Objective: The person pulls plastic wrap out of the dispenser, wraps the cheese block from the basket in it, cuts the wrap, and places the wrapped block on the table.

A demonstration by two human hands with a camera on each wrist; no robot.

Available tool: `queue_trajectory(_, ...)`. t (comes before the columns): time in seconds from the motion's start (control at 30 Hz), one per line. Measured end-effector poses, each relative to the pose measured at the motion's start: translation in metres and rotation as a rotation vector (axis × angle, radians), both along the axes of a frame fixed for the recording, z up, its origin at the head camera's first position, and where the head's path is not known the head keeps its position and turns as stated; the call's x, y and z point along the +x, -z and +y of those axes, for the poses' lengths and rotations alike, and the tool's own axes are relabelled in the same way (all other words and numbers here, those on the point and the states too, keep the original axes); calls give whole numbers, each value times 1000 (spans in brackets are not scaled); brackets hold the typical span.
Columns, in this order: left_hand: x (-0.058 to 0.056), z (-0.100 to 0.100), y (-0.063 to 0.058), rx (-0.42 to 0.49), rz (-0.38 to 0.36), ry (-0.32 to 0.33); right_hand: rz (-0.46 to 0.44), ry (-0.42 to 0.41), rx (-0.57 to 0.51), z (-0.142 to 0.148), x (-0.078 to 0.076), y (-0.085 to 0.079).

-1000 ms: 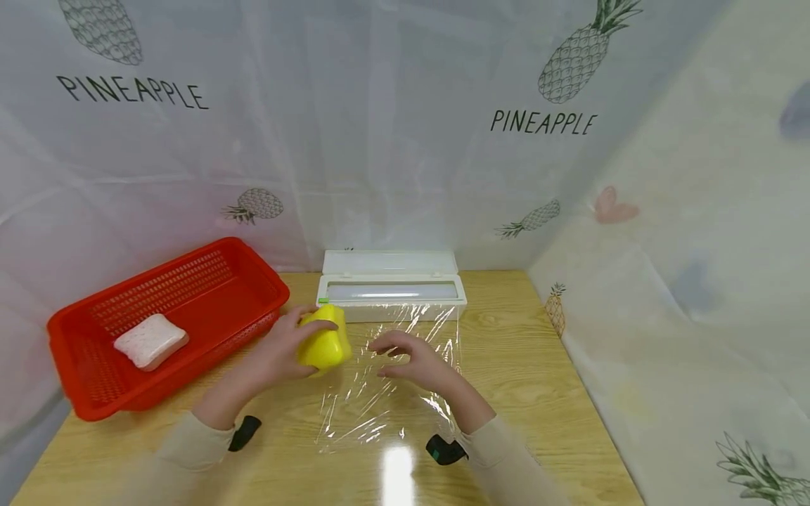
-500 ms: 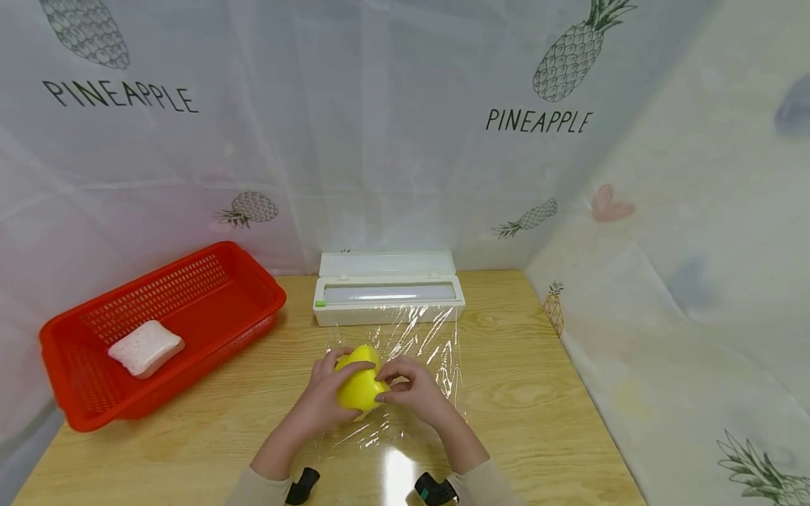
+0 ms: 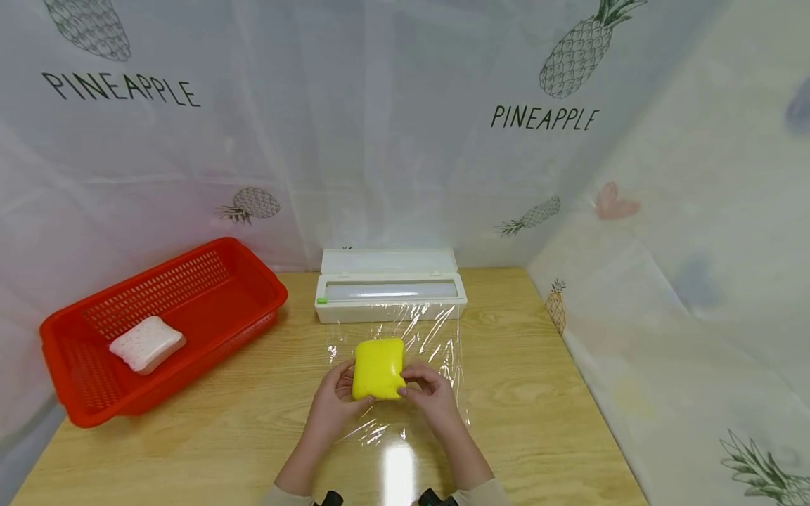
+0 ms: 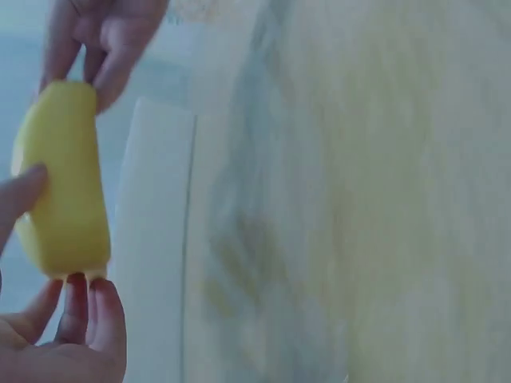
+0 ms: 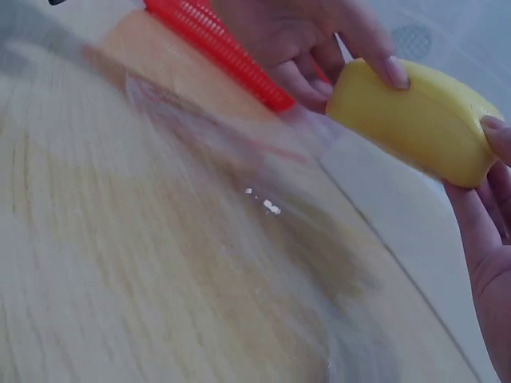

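Both hands hold a yellow block (image 3: 378,369), puffy and squarish with rounded corners, just above a sheet of cling film (image 3: 436,351). My left hand (image 3: 334,399) grips its left side, thumb (image 5: 391,72) on the face and fingers behind. At the right edge, my right hand (image 3: 435,399) pinches the block between thumb and fingers. In both wrist views the block (image 4: 68,183) is held up between the two hands. The film runs out toward me from a white cling film dispenser (image 3: 391,313), whose lid stands raised.
To the left, a red plastic basket (image 3: 221,288) holds a white, speckled block (image 3: 147,344) of similar shape. The wooden table (image 3: 525,393) extends to both sides of the film. A pineapple-print curtain (image 3: 392,140) hangs behind the dispenser.
My left hand has brought the yellow block rightward over the cling film and turned its square face up. My right hand, holding nothing at first, now grips the block too.
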State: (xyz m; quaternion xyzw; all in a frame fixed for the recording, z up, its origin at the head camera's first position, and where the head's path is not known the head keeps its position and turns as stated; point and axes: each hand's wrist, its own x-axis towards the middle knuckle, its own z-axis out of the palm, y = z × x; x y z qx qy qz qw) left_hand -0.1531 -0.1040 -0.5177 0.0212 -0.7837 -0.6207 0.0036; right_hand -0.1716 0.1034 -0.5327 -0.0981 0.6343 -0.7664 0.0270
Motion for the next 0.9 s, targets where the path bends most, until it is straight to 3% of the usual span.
queue_trajectory(0.17,3,5,8,102,-28,39,-76,43,86,7,3,9)
queue_trajectory(0.3,5,9,13,110,-41,41,-123,43,149,13,5,14)
queue_trajectory(0.53,4,12,26,84,-68,36,-123,26,294,22,5,19)
queue_trajectory(0.9,8,17,35,112,-71,60,-136,22,331,27,9,20)
